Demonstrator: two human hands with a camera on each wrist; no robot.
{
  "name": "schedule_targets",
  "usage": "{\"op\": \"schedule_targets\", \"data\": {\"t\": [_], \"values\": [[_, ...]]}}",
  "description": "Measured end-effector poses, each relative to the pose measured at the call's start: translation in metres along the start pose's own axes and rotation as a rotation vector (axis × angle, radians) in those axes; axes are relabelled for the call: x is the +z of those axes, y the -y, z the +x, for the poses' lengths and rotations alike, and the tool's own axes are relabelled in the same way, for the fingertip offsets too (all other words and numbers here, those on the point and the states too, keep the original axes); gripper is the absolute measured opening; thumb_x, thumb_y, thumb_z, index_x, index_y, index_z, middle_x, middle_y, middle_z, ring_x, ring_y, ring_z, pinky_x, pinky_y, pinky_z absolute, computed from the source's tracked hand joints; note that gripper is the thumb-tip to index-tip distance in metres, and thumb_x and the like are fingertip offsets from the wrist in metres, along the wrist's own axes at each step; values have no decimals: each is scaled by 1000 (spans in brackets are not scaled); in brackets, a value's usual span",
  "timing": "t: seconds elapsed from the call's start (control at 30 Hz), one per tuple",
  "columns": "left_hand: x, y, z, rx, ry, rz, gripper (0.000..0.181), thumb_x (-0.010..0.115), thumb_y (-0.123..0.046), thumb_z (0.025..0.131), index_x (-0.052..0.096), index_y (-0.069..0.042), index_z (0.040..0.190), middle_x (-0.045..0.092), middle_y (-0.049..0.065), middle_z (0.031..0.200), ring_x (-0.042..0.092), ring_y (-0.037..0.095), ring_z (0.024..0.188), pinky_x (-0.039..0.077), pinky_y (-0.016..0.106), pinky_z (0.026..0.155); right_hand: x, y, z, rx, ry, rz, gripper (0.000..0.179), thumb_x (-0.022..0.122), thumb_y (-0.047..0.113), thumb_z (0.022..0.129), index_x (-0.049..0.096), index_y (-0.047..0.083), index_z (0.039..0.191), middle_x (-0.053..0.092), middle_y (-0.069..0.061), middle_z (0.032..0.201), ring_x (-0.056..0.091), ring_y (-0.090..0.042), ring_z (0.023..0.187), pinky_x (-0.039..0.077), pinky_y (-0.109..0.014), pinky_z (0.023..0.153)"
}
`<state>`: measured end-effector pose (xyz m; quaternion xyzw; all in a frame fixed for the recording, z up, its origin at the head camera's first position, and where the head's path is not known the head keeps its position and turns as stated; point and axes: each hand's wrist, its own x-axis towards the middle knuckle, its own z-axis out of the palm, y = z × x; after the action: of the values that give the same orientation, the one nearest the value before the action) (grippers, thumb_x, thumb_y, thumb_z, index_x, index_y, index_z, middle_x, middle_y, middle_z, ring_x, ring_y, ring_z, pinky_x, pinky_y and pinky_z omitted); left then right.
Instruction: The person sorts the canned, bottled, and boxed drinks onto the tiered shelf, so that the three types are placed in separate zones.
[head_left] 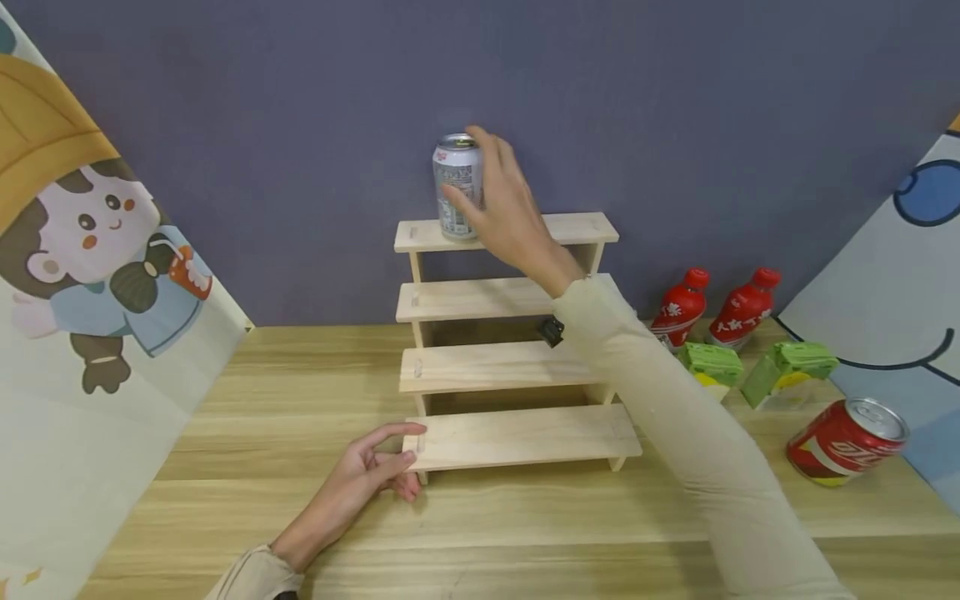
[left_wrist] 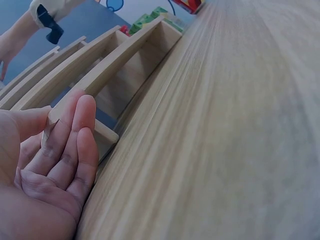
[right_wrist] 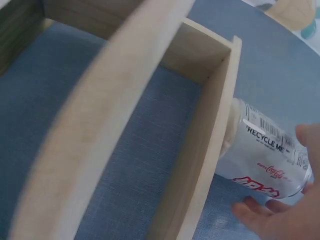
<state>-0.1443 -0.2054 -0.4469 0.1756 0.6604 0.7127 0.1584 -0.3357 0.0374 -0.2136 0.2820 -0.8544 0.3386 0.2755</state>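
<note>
A silver-white Coca-Cola can [head_left: 456, 196] stands upright at the left part of the top step of a wooden stepped shelf [head_left: 517, 437]. My right hand [head_left: 517, 212] is at the can's right side, thumb across its front and fingers up by its rim. The right wrist view shows the can [right_wrist: 265, 150] with the fingers spread loosely around it, a gap between some of them and the can. At the left end of the lowest step, my left hand [head_left: 375, 467] grips the board. Seen from the left wrist, this hand [left_wrist: 55, 175] has its thumb over the board and fingers beneath.
Right of the shelf are two red bottles [head_left: 681, 308], two green drink cartons [head_left: 791, 375] and a red can [head_left: 847, 442] on the wood-grain table [head_left: 315, 392]. A dark blue-grey wall panel [head_left: 300, 167] rises behind the shelf; cartoon-printed panels [head_left: 97, 275] flank both sides.
</note>
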Motion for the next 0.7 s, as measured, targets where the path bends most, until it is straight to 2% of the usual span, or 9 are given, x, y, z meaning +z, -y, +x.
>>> {"op": "schedule_targets", "data": {"t": [0.07,0.23,0.43,0.53,0.7], "values": [[0,1,1,5,3,-6,46,56,-10,102,44,-1,145,72,21,82,71,27,73,61,52,75,-1,0,-6,4,-10,-62,73,57,45,99,22,18,157,30,-10,155,40,-22,135,41,-32,109],[0,2,2,9,2,-4,46,55,-10,102,44,0,145,72,21,81,71,26,73,61,51,75,-4,-2,-19,-15,-47,-120,72,57,43,99,23,18,157,31,-12,155,40,-27,135,42,-37,109],[0,2,2,1,-6,4,46,56,-11,102,44,-1,145,72,19,80,71,26,73,61,49,74,-9,-10,-34,14,-26,-201,71,54,45,100,21,19,157,31,-13,156,36,-27,140,39,-41,114],[0,2,2,-6,-10,3,46,56,-11,102,44,-1,145,73,18,80,71,26,73,62,49,74,-13,-15,-43,7,-39,-211,70,54,45,101,23,17,157,32,-14,155,35,-27,140,37,-41,115],[0,1,2,-11,-13,4,46,56,-12,102,44,-1,145,73,17,80,71,26,74,62,48,75,-18,-22,-57,-54,-64,-207,66,55,41,101,30,12,154,37,-17,151,37,-29,139,36,-42,116]]}}
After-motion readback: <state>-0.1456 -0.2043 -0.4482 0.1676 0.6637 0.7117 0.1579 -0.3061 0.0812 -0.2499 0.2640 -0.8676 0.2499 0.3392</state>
